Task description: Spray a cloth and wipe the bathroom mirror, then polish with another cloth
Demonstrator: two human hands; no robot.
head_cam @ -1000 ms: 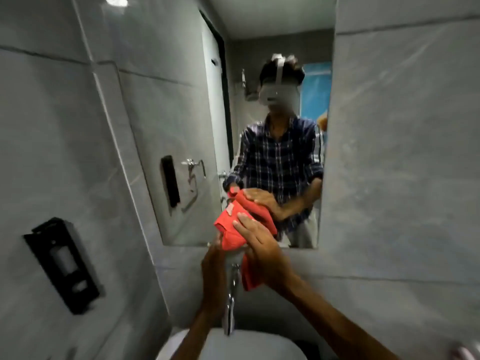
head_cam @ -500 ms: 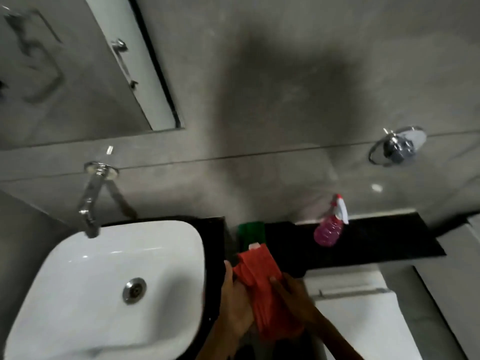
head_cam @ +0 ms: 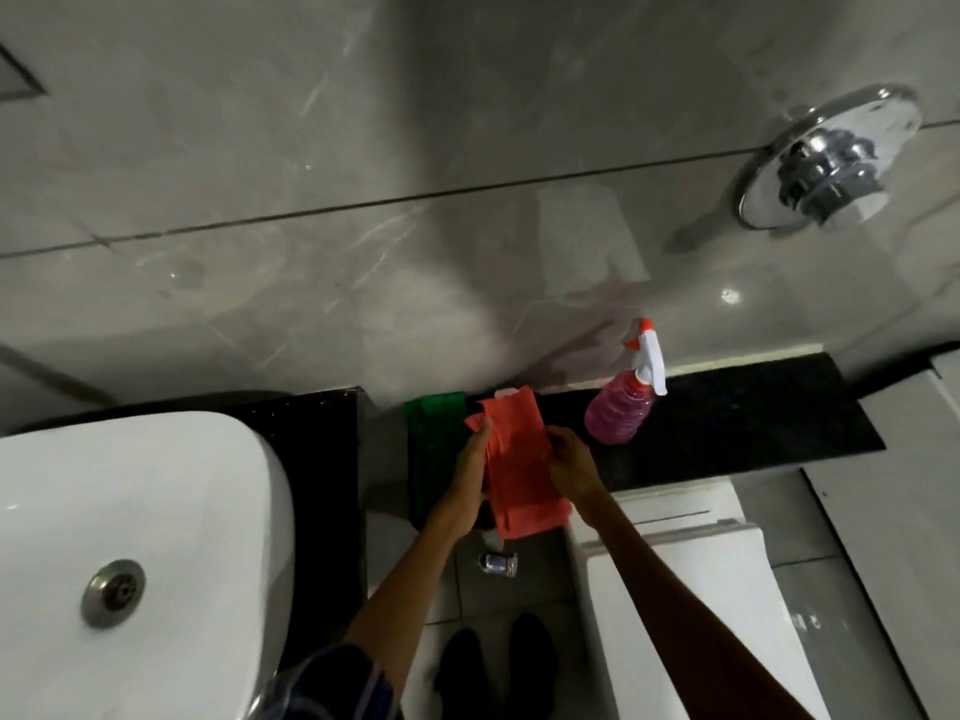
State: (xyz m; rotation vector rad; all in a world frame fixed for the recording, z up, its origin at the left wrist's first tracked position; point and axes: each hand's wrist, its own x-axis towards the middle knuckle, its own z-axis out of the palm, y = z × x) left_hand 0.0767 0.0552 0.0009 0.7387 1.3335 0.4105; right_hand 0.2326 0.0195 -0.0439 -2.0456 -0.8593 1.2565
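Observation:
A red cloth (head_cam: 517, 472) hangs folded between both hands over the black ledge (head_cam: 737, 423). My left hand (head_cam: 474, 462) pinches its left edge, and my right hand (head_cam: 571, 467) grips its right edge. A green cloth (head_cam: 434, 407) lies on the ledge just behind and to the left of the red one. A spray bottle (head_cam: 623, 402) with pink liquid and a white and orange trigger stands on the ledge to the right of my hands. Only a corner of the mirror (head_cam: 15, 77) shows at the top left.
A white basin (head_cam: 156, 522) with a metal drain fills the lower left. A white toilet cistern and lid (head_cam: 701, 579) sit at lower right under the ledge. A chrome wall fitting (head_cam: 826, 163) is at upper right. My shoes (head_cam: 493, 667) stand on the tiled floor.
The view has swung down and to the right, from the mirror to the ledge. Both hands have carried the red cloth from the mirror down over the ledge, close to the green cloth.

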